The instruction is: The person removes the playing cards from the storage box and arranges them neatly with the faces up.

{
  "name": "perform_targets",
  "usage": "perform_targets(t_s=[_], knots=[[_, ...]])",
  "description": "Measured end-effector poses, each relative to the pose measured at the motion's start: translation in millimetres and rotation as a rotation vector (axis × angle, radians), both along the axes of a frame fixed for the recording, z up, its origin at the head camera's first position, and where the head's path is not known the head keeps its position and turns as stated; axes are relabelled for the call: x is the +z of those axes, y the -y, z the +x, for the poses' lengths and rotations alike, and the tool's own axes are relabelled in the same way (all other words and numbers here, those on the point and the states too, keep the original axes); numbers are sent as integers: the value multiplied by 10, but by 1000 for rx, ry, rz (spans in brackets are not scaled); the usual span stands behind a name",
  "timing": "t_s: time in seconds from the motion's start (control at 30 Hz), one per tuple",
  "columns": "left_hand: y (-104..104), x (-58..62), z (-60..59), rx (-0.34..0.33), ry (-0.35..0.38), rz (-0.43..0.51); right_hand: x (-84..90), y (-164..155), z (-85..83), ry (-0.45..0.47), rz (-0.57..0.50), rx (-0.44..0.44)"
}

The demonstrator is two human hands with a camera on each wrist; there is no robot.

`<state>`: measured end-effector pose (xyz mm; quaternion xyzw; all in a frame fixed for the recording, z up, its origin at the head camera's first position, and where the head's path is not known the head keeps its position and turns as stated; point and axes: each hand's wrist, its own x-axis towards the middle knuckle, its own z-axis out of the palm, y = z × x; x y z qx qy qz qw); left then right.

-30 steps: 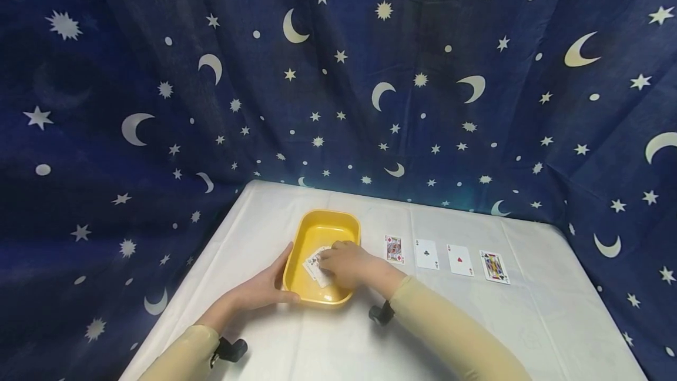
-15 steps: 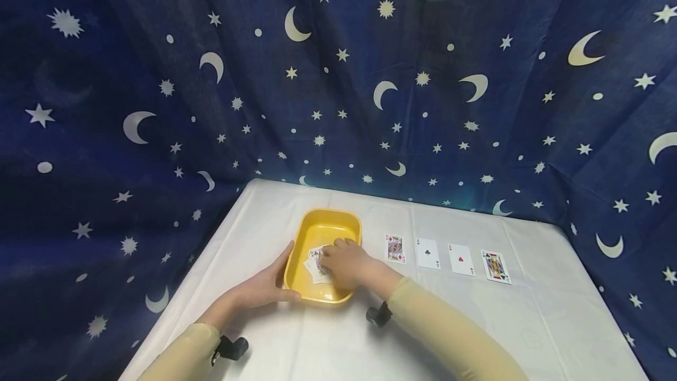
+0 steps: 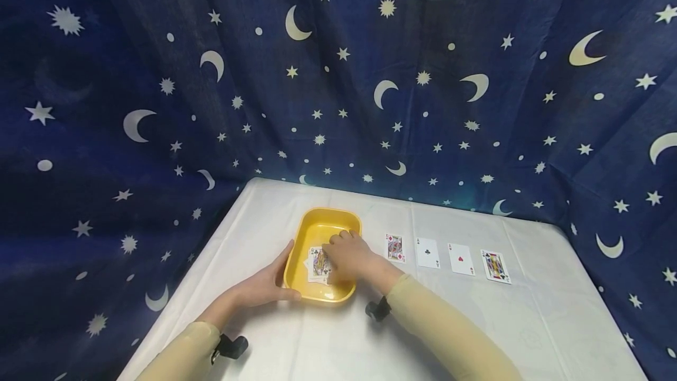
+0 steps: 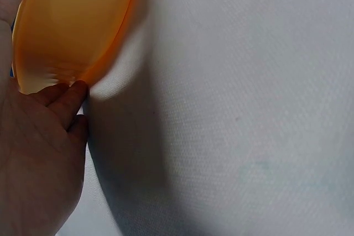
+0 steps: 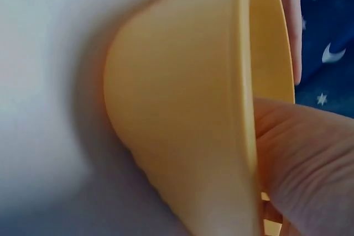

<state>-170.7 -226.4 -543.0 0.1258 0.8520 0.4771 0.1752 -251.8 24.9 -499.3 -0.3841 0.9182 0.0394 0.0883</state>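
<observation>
Right grip atop cards

Two bare hands, left hand, right hand, long snug beige sleeves reaching the wrists, small black strapped-on device at the left cuff, another black device at the right cuff

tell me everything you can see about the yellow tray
The yellow tray is a shallow, rounded-corner rectangular dish, plastic by its look, sitting flat on the white tablecloth. The left hand holds its near left rim; the right hand reaches inside onto loose playing cards lying in it.
</observation>
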Motion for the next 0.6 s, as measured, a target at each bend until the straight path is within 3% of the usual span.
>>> perform_targets(t_s=[0.2, 0.6], knots=[[3, 8, 7, -1, 10, 7, -24, -2, -116, 38, -42, -21], [7, 4, 3, -7, 8, -6, -79, 70, -147, 59, -40, -44]])
